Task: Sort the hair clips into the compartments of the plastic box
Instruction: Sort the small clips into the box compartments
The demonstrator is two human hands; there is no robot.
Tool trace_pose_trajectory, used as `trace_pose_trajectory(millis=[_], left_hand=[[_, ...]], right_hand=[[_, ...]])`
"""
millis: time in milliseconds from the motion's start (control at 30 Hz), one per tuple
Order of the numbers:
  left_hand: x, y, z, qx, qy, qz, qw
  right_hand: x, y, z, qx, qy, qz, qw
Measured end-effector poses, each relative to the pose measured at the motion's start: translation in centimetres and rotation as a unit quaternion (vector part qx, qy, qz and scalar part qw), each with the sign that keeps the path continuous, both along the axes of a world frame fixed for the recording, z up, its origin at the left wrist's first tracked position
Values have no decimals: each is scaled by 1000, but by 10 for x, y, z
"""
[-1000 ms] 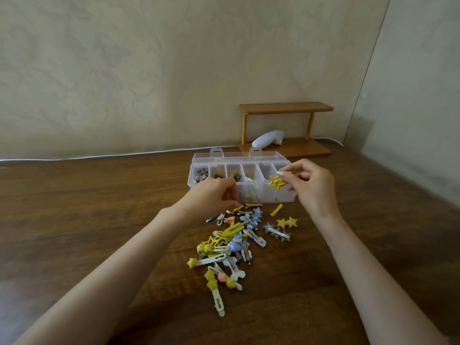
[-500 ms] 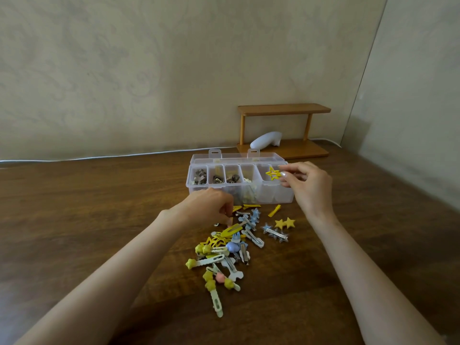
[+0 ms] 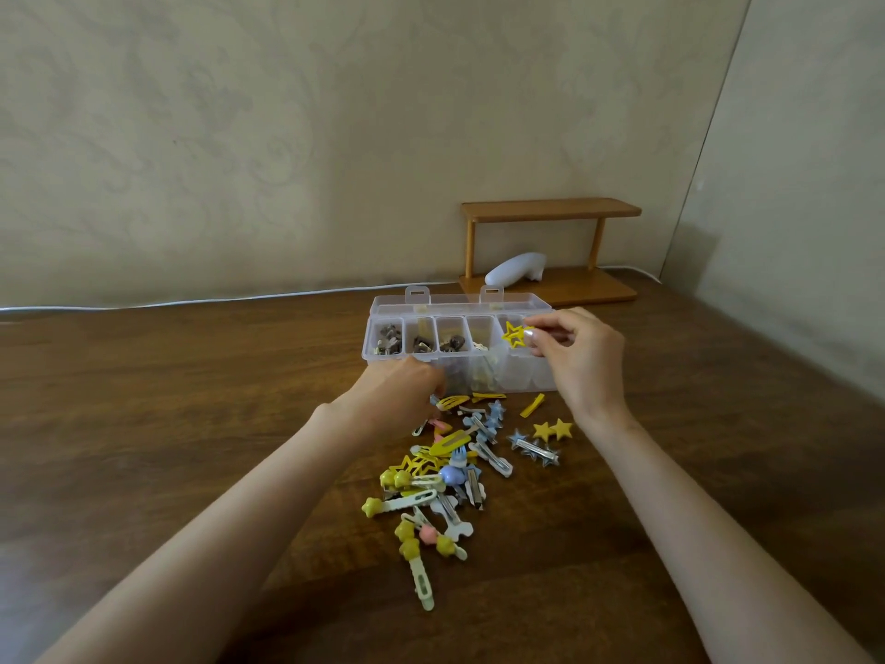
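White cable (image 3: 191,301) ran along the wall edge of the wooden table (image 3: 143,424), left of and behind the plastic box (image 3: 512,376). Left hand (image 3: 397,393) was down just in front of the box's left half, at the far edge of the hair clip pile (image 3: 445,472); fingers curled under and tips hidden, so I couldn't tell whether it held a clip. The pile lay loose in front of the box: yellow, pale blue, pink, cream and silver clips, overlapping. Box was clear plastic, lid open toward the wall, with a row of compartments. The three leftmost held brown clips (image 3: 389,338); the fourth held something pale, too small to tell. A yellow bar clip (image 3: 532,405) lay just in front of the box's right end, with a pair of solid yellow stars (image 3: 552,429) and a silver star clip (image 3: 534,450) nearer the camera. Right hand (image 3: 582,361) pinched a yellow outline star clip (image 3: 514,334) between thumb and fingertips, above the box's right-end compartments. Wooden shelf (image 3: 550,208) stood behind the box to the right, with a white object (image 3: 515,270) on its lower board.
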State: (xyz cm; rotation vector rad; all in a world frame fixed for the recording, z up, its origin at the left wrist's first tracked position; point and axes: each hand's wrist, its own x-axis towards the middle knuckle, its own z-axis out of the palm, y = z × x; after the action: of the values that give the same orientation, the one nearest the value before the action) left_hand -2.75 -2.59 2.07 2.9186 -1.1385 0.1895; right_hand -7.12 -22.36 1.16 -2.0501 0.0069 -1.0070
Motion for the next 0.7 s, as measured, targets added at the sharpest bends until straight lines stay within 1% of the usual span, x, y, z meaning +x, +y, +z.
trace_pose_trajectory(millis=[67, 167, 333, 400, 567, 700], left_hand=[[0, -2, -3, 12, -1, 0, 1000], [0, -5, -6, 21, -25, 2, 999], [-1, -6, -11, 9, -60, 3, 998], [-2, -7, -13, 3, -75, 3, 997], [-1, -7, -16, -10, -88, 7, 996], [-3, -8, -15, -17, -86, 5, 996]], right_hand=[[1, -5, 3, -2, -14, -24, 1000], [-2, -16, 9, 4, -17, -63, 998], [2, -23, 11, 32, 16, -52, 998], [6, -24, 12, 26, 31, -48, 998], [15, -31, 5, -50, 26, -119, 991], [17, -33, -5, -134, 73, -158, 975]])
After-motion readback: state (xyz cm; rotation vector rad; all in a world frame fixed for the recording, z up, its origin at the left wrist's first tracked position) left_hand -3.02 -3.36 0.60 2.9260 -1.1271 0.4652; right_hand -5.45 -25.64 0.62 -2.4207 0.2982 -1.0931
